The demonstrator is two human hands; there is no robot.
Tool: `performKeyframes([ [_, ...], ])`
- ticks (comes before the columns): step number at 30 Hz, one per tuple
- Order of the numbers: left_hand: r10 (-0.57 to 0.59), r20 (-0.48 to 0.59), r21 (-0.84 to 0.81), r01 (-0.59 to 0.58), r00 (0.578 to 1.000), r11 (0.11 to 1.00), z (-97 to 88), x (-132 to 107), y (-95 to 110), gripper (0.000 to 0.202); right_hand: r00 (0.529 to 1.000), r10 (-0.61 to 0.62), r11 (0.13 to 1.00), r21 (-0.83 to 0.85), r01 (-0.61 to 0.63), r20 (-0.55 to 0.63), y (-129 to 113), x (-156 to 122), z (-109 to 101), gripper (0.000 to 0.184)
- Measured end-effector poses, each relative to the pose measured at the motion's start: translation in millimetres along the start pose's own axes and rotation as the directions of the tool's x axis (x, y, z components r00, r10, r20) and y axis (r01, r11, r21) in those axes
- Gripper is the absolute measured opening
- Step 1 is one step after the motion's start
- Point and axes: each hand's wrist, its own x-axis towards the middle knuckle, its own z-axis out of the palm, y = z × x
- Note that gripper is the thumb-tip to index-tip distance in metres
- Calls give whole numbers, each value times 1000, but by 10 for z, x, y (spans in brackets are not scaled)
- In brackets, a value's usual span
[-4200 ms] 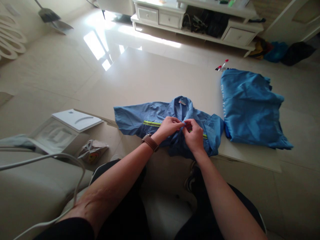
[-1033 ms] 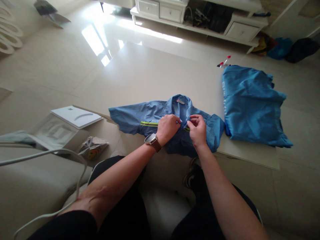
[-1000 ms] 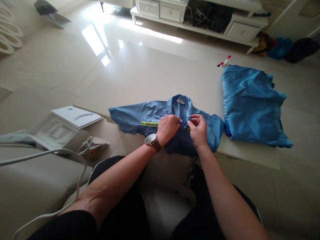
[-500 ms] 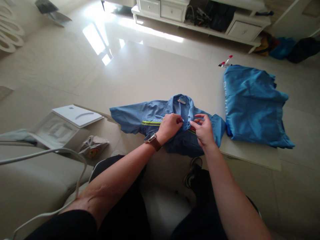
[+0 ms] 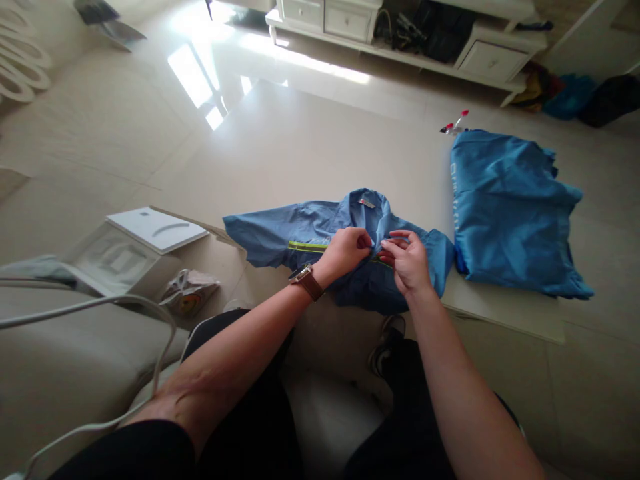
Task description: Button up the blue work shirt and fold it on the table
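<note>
A blue short-sleeved shirt [image 5: 270,230] with a yellow-green stripe across the chest lies spread on the low table, collar [image 5: 367,198] away from me, its lower part hanging over the near edge. My left hand [image 5: 346,250], with a watch on the wrist, pinches one front edge of the shirt just below the collar. Close beside it, my right hand [image 5: 407,260] pinches the other front edge between thumb and forefinger, its other fingers partly spread. Any button between the fingertips is too small to make out.
Folded blue garments [image 5: 513,217] are stacked at the table's right end. The pale table [image 5: 280,147] reaches away from me. On the left are a white box [image 5: 157,230], a plastic bag [image 5: 193,293] and a looping cable [image 5: 125,300]. A white cabinet [image 5: 400,50] stands beyond.
My hands have come slightly closer together, drawing the front edges of the collar opening nearer each other. The view has shifted a little; the folded garments stay in place.
</note>
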Motion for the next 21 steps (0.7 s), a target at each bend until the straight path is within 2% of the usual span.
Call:
performKeyframes([
  [3,-28,44,-86,32,999,996,12,17,-31,16,998,-47,998,-32,48,40,58,3,42,37],
  [9,-138,106,-325,166,985,931,43,62,-92,15,962,-240,947,-187,262,133,52,6,56,27],
  [13,-207,149,-447,253,967,858,71,75,-100,13,949,-252,931,-221,291,187,19,-18,38,30],
  [16,-212,154,-447,259,965,856,77,81,-99,13,952,-251,937,-205,285,175,23,-20,32,31],
  [21,-182,121,-369,215,976,904,55,74,-85,14,956,-260,942,-183,282,133,56,-3,42,28],
])
